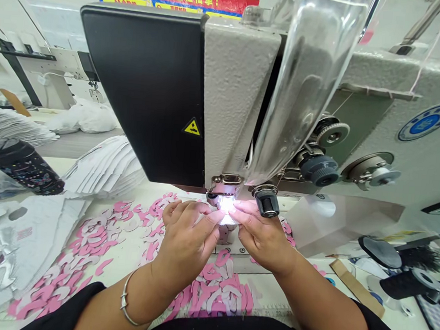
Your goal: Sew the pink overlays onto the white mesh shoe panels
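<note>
Under the head of a sewing machine [237, 99], both hands meet in the bright lamp light by the needle area. My left hand [189, 229] has its thumb and index finger pressed at the left edge of a small pale cut piece [227, 218], the other fingers curled. From the right, my right hand [262, 238] pinches at the same piece with thumb and index finger. Glare washes out the piece, so its exact shape cannot be made out. Pink and white curved cut pieces [217, 288] lie heaped just below the hands.
More curved pieces [98, 234] spread to the left. Beyond them are stacked white panels [106, 168], a dark patterned bottle [19, 165] and silver-trimmed panels [0, 253]. At right lie a black thread spool [406, 284], a brush [420, 257] and a cardboard strip [355, 287].
</note>
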Available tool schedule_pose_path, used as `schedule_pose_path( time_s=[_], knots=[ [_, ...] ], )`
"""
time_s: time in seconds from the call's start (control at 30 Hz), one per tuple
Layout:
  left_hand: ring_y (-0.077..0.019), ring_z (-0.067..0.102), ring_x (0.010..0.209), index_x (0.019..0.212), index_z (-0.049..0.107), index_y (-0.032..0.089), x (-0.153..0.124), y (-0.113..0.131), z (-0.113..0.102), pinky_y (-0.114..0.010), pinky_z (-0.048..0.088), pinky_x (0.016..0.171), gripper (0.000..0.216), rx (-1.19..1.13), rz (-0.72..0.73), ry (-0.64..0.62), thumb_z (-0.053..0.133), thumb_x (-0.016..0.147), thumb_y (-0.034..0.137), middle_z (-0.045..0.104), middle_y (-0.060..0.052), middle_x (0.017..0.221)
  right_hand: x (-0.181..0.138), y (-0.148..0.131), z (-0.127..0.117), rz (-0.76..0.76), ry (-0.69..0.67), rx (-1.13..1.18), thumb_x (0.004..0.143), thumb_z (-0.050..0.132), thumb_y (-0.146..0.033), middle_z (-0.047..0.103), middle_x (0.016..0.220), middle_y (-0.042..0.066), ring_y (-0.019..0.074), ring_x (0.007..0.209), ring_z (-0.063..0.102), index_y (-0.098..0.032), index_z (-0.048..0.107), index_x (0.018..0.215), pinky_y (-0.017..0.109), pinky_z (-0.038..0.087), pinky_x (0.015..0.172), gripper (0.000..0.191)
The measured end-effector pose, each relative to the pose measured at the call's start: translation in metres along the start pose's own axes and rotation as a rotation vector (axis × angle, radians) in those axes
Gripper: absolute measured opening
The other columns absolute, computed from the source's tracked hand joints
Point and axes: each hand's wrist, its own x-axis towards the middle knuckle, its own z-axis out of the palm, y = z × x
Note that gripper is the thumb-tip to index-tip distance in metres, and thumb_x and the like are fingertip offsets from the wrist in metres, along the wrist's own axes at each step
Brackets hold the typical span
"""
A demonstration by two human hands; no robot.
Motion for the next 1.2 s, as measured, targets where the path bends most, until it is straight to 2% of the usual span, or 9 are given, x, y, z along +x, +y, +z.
schedule_pose_path(
  time_s=[0.17,0.3,0.4,0.5,0.6,0.73,0.83,1.0,1.2],
  knots=[
    [-0.0253,0.059,0.097,0.100,0.072,0.026,0.001,-0.003,-0.001,-0.049,0.036,0.094,0.024,0.004,-0.001,0.033,0.065,0.083,0.012,0.066,-0.006,0.098,-0.002,-0.012,0.002,-0.020,0.034,-0.098,0.089,0.056,-0.009,0.070,0.107,0.007,0.0235,0.104,0.062,-0.021,0.064,0.119,0.044,0.048,0.095,0.034],
    [-0.0245,0.058,0.096,0.097,0.072,0.026,0.002,-0.014,0.004,-0.047,0.037,0.091,0.021,-0.046,0.006,0.054,0.064,0.083,0.012,0.064,-0.006,0.099,0.000,-0.030,0.000,0.010,-0.061,-0.198,0.092,0.055,-0.013,0.070,0.106,0.008,0.0231,0.096,0.063,-0.017,0.062,0.123,0.042,0.049,0.089,0.032],
    [-0.0229,0.058,0.095,0.095,0.071,0.026,0.002,-0.023,0.009,-0.046,0.038,0.090,0.018,-0.129,0.013,0.064,0.064,0.084,0.014,0.063,-0.005,0.100,0.003,-0.041,-0.001,0.018,-0.119,-0.258,0.094,0.053,-0.016,0.070,0.107,0.009,0.0240,0.096,0.061,-0.014,0.061,0.127,0.042,0.047,0.091,0.034],
    [-0.0223,0.058,0.096,0.094,0.071,0.026,0.002,-0.027,0.011,-0.045,0.039,0.091,0.018,-0.164,0.012,0.059,0.064,0.084,0.013,0.063,-0.005,0.101,0.004,-0.044,-0.004,0.005,-0.174,-0.281,0.095,0.052,-0.020,0.069,0.108,0.011,0.0254,0.096,0.060,-0.012,0.059,0.129,0.045,0.047,0.094,0.036],
    [-0.0228,0.058,0.097,0.094,0.072,0.026,0.002,-0.027,0.011,-0.045,0.039,0.091,0.018,-0.164,0.017,0.053,0.065,0.084,0.013,0.063,-0.005,0.101,0.005,-0.039,-0.008,0.011,-0.222,-0.259,0.094,0.053,-0.021,0.067,0.110,0.011,0.0270,0.100,0.060,-0.015,0.060,0.128,0.047,0.047,0.096,0.035],
    [-0.0223,0.057,0.096,0.094,0.072,0.027,0.001,-0.027,0.011,-0.045,0.039,0.090,0.017,-0.169,0.018,0.053,0.065,0.084,0.014,0.063,-0.005,0.102,0.003,-0.028,-0.008,0.011,-0.173,-0.215,0.089,0.056,-0.019,0.065,0.112,0.012,0.0295,0.112,0.057,-0.021,0.058,0.130,0.046,0.051,0.093,0.041],
    [-0.0219,0.057,0.096,0.094,0.072,0.027,0.002,-0.027,0.012,-0.044,0.039,0.090,0.016,-0.177,0.014,0.057,0.065,0.085,0.015,0.063,-0.005,0.102,0.000,-0.025,-0.005,-0.008,-0.136,-0.211,0.089,0.056,-0.020,0.064,0.112,0.012,0.0292,0.110,0.057,-0.021,0.057,0.132,0.046,0.052,0.094,0.043],
    [-0.0216,0.058,0.096,0.092,0.072,0.025,0.002,-0.028,0.012,-0.044,0.041,0.090,0.013,-0.200,-0.005,0.067,0.065,0.086,0.015,0.063,-0.005,0.102,-0.003,-0.029,0.001,0.017,-0.113,-0.201,0.088,0.058,-0.021,0.062,0.115,0.013,0.0307,0.112,0.055,-0.019,0.057,0.133,0.050,0.050,0.097,0.045],
    [-0.0214,0.058,0.102,0.095,0.071,0.024,-0.004,-0.036,0.021,-0.043,0.046,0.091,0.015,-0.242,-0.049,0.067,0.065,0.087,0.013,0.059,-0.005,0.109,-0.007,-0.030,0.016,0.047,-0.013,-0.149,0.086,0.060,-0.021,0.061,0.116,0.013,0.0313,0.116,0.054,-0.019,0.057,0.130,0.054,0.045,0.104,0.045]
  ],
)
